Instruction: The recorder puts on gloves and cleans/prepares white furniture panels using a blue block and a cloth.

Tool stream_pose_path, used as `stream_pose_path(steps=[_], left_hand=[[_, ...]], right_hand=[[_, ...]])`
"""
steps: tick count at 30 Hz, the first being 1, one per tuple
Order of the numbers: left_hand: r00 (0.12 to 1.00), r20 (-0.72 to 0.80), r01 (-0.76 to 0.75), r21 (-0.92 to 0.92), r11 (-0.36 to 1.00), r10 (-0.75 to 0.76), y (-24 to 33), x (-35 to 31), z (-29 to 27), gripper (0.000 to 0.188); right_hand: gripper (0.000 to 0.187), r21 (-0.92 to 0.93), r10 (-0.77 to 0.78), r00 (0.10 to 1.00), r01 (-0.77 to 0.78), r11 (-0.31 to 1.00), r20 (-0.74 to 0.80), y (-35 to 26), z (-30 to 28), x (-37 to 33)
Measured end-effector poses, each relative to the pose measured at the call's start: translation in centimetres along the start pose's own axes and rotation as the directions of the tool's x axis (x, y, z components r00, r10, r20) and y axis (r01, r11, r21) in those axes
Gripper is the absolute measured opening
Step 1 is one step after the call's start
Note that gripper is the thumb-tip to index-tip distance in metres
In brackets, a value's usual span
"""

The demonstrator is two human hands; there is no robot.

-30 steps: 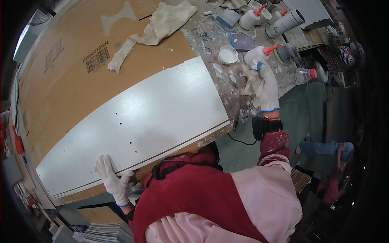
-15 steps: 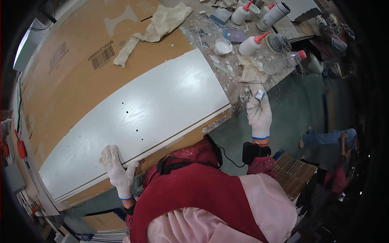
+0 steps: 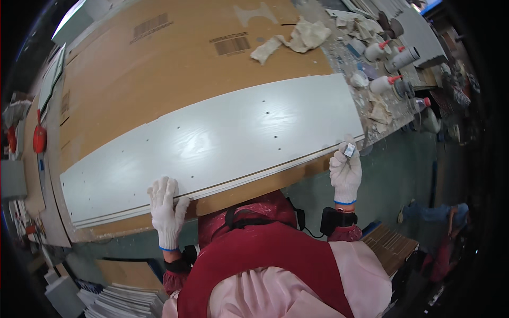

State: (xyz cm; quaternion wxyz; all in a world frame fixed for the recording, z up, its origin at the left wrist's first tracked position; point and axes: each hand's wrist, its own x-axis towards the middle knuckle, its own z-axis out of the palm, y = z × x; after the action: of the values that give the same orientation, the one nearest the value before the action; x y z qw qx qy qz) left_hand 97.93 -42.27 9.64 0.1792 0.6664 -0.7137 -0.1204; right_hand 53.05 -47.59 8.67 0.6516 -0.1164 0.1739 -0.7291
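A long white wood-grain panel [image 3: 222, 140] with a curved far edge, a grooved front edge and several small dark holes lies flat on brown cardboard [image 3: 175, 69]. My gloved left hand [image 3: 167, 214] rests on its front edge, left of the middle, fingers stretched over the surface and the thumb apart. At the panel's right front corner, my gloved right hand [image 3: 345, 177] pinches a small white and blue block [image 3: 349, 150] between thumb and fingers. I cannot tell whether the block touches the panel.
Beyond the panel lies a crumpled cream cloth [image 3: 308, 36]. White bottles with red nozzles [image 3: 383, 84], a small white bowl [image 3: 359, 79], and a clear bottle with a pinkish cap [image 3: 421, 103] crowd the stained bench at right. Stacked boards [image 3: 124, 302] stand low at left.
My right hand has come from beside the rag on the bench to the panel's right corner, still holding the block. The view has turned left; my left hand stays at the front edge.
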Motion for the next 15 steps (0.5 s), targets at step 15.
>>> stream_pose_path(steps=[15], left_hand=[[0.888, -0.31, 0.369, 0.036, 0.929, -0.34, -9.3, -5.9, -2.7, 0.059]], right_hand=[[0.056, -0.064, 0.535, 0.84, -0.531, 0.845, 0.09, 16.5, 6.4, 2.6]])
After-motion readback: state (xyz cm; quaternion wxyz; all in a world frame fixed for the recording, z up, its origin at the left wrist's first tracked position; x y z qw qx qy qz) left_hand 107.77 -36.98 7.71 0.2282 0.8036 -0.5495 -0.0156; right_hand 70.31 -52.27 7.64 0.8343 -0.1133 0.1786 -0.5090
